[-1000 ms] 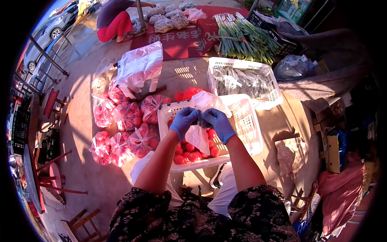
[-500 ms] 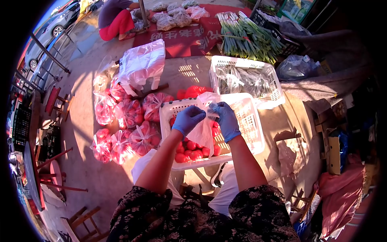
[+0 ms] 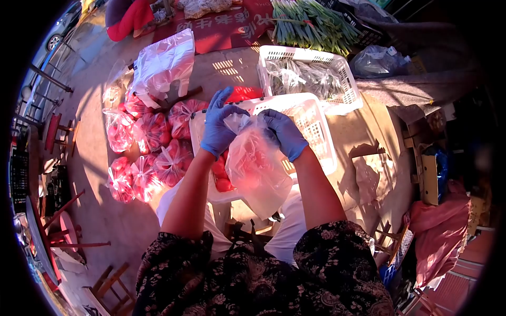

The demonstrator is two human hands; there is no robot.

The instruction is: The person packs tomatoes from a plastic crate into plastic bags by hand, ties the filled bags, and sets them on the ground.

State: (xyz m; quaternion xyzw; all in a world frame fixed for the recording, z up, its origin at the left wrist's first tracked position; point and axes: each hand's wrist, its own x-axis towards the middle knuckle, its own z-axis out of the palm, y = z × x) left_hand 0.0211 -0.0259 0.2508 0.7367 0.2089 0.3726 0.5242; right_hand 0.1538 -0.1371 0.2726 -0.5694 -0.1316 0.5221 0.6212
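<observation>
The hands, both in blue gloves, grasp a thin plastic bag (image 3: 257, 163) by its top: the left hand (image 3: 219, 129) pinches the left edge with some fingers pointing upward, and the right hand (image 3: 286, 134) grips the right edge. The bag hangs loose between them, over the near part of a white crate (image 3: 311, 124), hiding much of what lies behind. Red tomatoes (image 3: 224, 184) show in the crate, left of the bag. Knotted clear bags (image 3: 150, 131) of red produce sit on the ground to the left, near a white bag stack (image 3: 164, 63). Beyond, another crate (image 3: 345, 79) contains bagged greens (image 3: 305, 79).
</observation>
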